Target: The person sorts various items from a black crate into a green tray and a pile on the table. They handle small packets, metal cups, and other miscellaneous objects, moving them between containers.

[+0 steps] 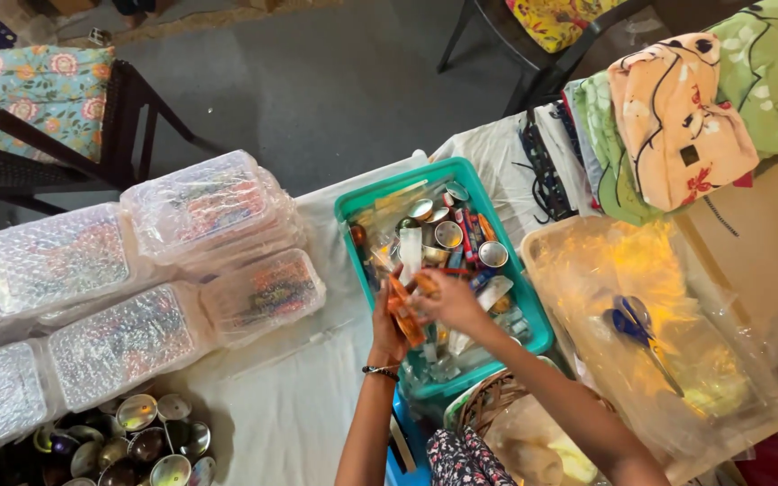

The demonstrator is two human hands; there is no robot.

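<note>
— What were the hands doing?
— The left hand (389,326) and right hand (447,301) both gripped an orange packet (404,310) between them — just above a teal bin (533,310); scissors (637,328) lay off to the right.

I can't make out the small orange item (404,310) between my hands (motion-blurred); at seven o'clock, metal bowls (137,441) run off-frame.
</note>
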